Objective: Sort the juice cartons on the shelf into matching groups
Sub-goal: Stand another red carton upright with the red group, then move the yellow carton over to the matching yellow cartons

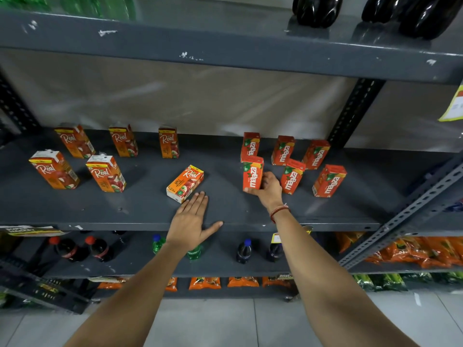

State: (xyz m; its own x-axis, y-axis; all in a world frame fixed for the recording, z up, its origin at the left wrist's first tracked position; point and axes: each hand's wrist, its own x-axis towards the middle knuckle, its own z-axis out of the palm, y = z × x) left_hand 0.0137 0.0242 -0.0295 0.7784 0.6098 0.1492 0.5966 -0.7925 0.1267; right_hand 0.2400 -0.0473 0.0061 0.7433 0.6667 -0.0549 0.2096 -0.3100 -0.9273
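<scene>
Several orange Real apple cartons stand upright on the left half of the grey shelf (140, 211). One more Real carton (185, 183) lies flat near the middle. Several red Maaza cartons (316, 154) stand grouped on the right half. My right hand (268, 189) is shut on the front-left Maaza carton (252, 174), which stands upright on the shelf. Just below the lying Real carton, my left hand (193, 221) rests flat and open on the shelf, fingertips close to the carton's near corner and holding nothing.
A grey upper shelf (225, 46) overhangs, with dark bottles (318, 10) on it. Below, soda bottles (244, 250) and orange snack packets (413, 251) fill the lower shelves. A slotted metal upright (353, 116) stands at the back right.
</scene>
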